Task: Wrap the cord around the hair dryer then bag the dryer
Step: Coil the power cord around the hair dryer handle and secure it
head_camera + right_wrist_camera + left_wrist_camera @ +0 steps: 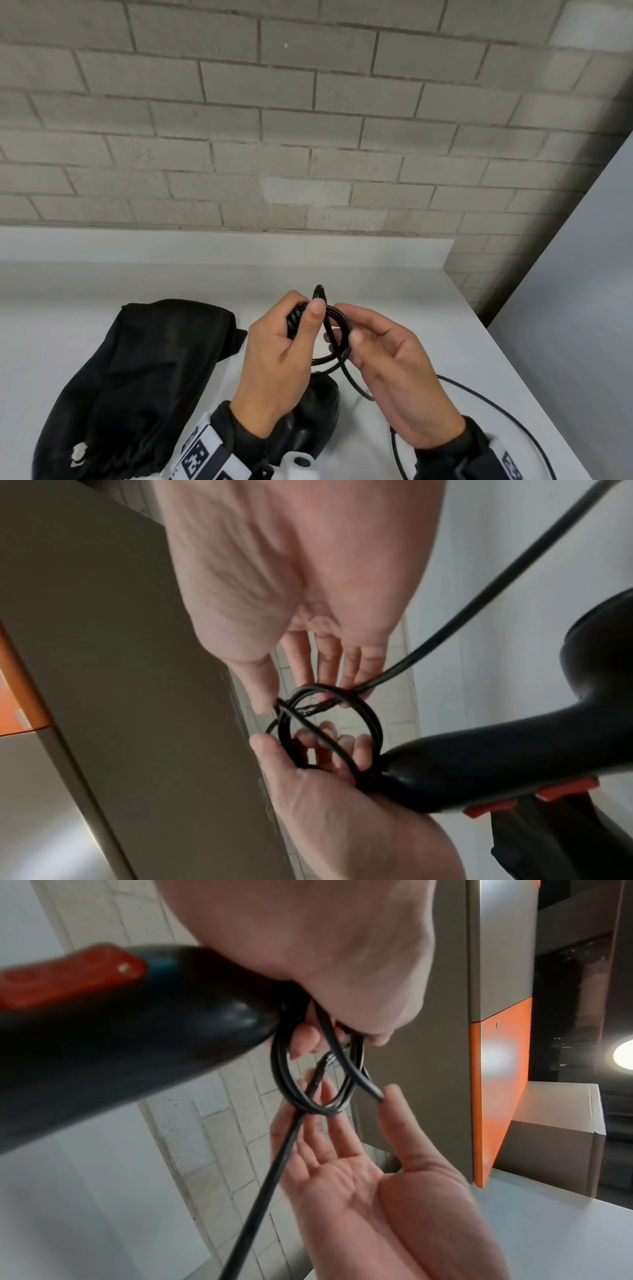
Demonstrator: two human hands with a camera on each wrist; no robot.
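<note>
Left hand (277, 363) is curled around the end of the hair dryer (308, 421) handle, its thumb pressing small coils of black cord (337, 334) against it; the dryer's body points down toward the near edge of the counter (394, 274), beneath that wrist. Right hand (394, 373), just beside it, has its fingers nearly straight and apart, fingertips (329, 666) touching the far side of the coil while its thumb lies against the loop without closing on it. From the coil the loose cord drops to the counter and curves along toward the right edge. Left of the hands, a black bag (130, 383) lies crumpled on the counter. Beyond the far edge stands a pale brick wall (308, 120).
</note>
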